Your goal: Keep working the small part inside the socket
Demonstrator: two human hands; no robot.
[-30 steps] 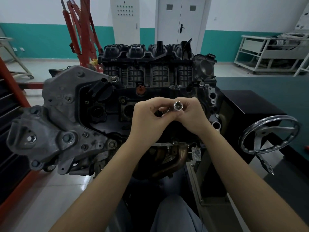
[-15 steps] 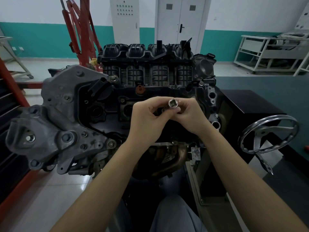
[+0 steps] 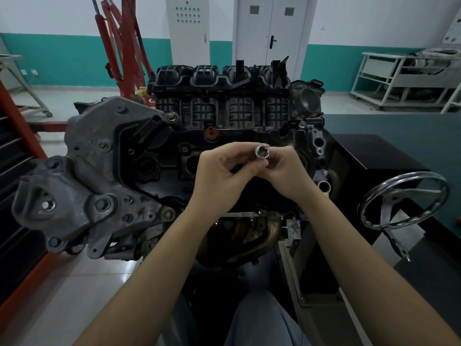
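Socket: a small chrome socket is in front of me, above the engine, open end facing me.
Left hand: my left hand curls its fingers in towards the socket; thumb and forefinger reach its left side, and something thin and metallic shows just behind it, too hidden to name.
Right hand: my right hand pinches the socket from the right with curled fingertips.
Engine: it sits on a stand, black intake manifold at the far side, grey bracket to my left.
Handwheel: a chrome handwheel stands to my right, well apart from my hands.
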